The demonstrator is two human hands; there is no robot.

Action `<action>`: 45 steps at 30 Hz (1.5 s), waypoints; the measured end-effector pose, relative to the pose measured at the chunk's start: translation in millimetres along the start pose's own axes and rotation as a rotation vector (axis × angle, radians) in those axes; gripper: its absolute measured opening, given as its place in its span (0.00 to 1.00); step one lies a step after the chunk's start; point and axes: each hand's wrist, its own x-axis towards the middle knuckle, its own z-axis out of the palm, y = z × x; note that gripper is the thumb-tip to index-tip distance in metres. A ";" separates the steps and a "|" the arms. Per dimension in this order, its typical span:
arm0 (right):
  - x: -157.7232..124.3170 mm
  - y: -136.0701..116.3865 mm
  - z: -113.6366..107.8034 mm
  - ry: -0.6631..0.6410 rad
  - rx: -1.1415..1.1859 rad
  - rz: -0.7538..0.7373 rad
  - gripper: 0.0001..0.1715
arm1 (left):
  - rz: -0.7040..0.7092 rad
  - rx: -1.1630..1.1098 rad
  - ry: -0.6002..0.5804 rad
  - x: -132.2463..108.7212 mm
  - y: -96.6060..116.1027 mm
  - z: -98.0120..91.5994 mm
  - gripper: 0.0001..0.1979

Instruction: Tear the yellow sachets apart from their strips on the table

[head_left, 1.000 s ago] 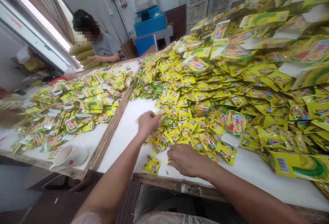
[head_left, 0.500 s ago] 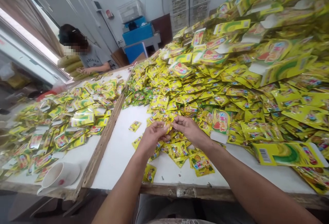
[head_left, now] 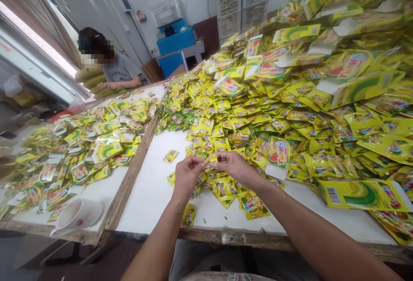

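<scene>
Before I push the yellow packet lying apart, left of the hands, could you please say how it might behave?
The yellow packet looks wrapped in glossy film, so it may feel slippery and slightly floppy. Lying flat on the white tabletop, it would likely slide rather than roll.

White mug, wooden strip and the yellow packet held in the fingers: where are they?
White mug [head_left: 86,215]: head view, outer wall.
Wooden strip [head_left: 134,173]: head view, mid-length.
Yellow packet [head_left: 212,159]: head view, visible middle.

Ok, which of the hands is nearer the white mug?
Left: the left hand is across the wooden strip from the white mug; the right hand is farther right.
</scene>
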 end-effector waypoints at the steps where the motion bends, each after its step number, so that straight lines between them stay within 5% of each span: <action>1: -1.1 -1.0 1.4 0.001 -0.021 0.019 0.14 | 0.050 0.086 0.039 -1.1 -0.1 0.9 0.07; 7: -7.3 -4.5 7.4 0.214 -0.517 -0.072 0.06 | 0.183 0.196 0.170 -10.1 -3.5 11.3 0.05; 10: -7.0 -4.3 6.1 0.232 -0.320 -0.089 0.07 | 0.068 0.043 0.128 -8.8 -3.3 13.9 0.13; 15: -5.3 -5.2 2.6 0.035 0.206 -0.018 0.19 | -0.200 -0.190 -0.025 -2.6 3.7 18.0 0.18; 21: -2.3 0.1 4.5 0.174 -0.043 -0.103 0.16 | -0.053 -0.205 0.056 -5.0 -0.7 19.9 0.17; 28: -2.6 -4.2 10.0 0.153 0.279 -0.007 0.20 | -0.035 -0.254 0.057 2.7 3.2 15.8 0.15; 33: 0.0 -3.9 2.0 0.330 -0.054 0.033 0.25 | -0.100 -0.160 -0.205 16.2 16.4 7.3 0.20; 35: 0.1 -5.0 -5.9 0.414 -0.153 0.021 0.25 | -0.153 -0.005 -0.209 27.3 20.3 -2.6 0.22; 38: -0.6 -7.6 -14.4 0.474 -0.340 0.007 0.20 | -0.137 0.568 0.022 45.2 19.2 -13.5 0.17; 40: -0.5 -8.1 -15.3 0.463 -0.476 0.055 0.16 | -0.140 0.907 0.050 53.0 12.7 -13.2 0.17; 45: 2.3 -6.0 -13.5 0.470 -0.603 0.060 0.12 | -0.100 1.006 -0.006 53.5 -6.4 -0.8 0.13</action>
